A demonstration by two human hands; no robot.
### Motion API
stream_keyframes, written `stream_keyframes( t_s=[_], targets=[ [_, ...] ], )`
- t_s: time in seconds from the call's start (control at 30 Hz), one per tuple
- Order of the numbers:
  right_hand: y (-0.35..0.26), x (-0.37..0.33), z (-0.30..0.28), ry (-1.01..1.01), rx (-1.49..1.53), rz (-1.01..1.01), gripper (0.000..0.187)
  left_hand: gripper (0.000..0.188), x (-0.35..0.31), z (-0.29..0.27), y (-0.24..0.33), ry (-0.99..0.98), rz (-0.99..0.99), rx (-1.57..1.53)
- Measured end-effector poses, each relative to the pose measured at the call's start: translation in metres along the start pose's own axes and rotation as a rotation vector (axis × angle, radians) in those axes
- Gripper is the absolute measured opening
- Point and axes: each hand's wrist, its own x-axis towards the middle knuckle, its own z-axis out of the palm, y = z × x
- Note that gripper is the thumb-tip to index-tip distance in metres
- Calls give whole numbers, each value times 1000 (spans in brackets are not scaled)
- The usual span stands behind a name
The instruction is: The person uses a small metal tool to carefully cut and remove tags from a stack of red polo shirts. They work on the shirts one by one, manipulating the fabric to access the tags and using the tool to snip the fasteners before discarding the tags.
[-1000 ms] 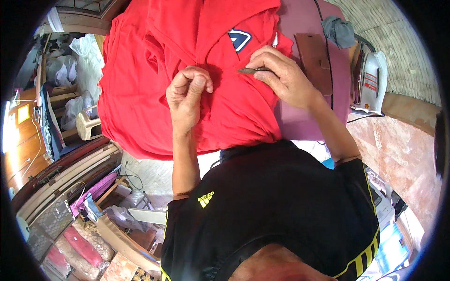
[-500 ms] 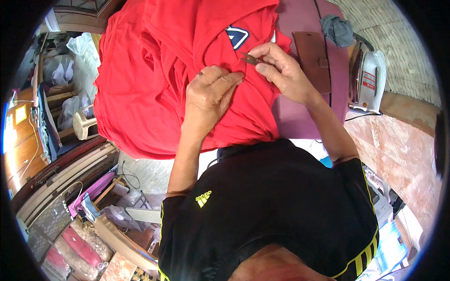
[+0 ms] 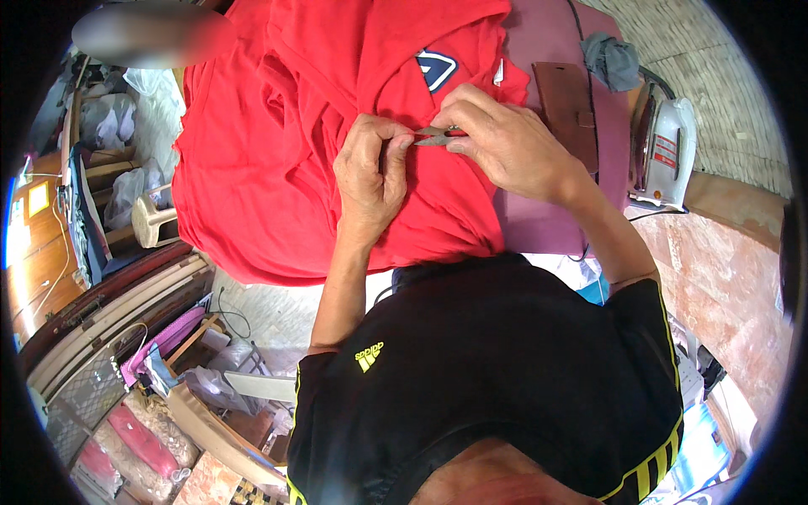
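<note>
A red garment [image 3: 252, 168] lies rumpled over the surface before me, with a dark blue and white patch [image 3: 437, 70] near its far right. My right hand [image 3: 497, 135] holds small thread snips [image 3: 434, 137], their two blades parted and pointing left. At the blade tips, my left hand [image 3: 372, 160] is pinched, thumb against forefinger, above the red cloth. What it pinches is too small to make out; it may be a thread or a bit of the cloth.
A purple padded surface [image 3: 539, 219] shows under the garment. To the right lie a brown leather case [image 3: 566, 109], a grey crumpled cloth [image 3: 610, 61] and a white iron [image 3: 669, 156] standing with its cord. A beige stool [image 3: 151, 220] stands at the left.
The snips have moved slightly down and left to my left fingertips, and their blades now show parted. My left hand has lifted from lying on the cloth into a pinch.
</note>
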Motion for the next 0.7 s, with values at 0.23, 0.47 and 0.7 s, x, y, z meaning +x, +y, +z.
stream_keyframes(
  t_s=[0.23,0.47,0.7],
  targets=[
    [13,-5,-6,-14,206,-65,15,7,-11,-20,0,-9,-167,-185],
    [31,-9,-10,175,491,-9,40,23,-12,-115,32,-812,-293,-199],
    [50,17,7,192,567,-71,33,19,13,-10,34,-133,-31,42]
  ],
)
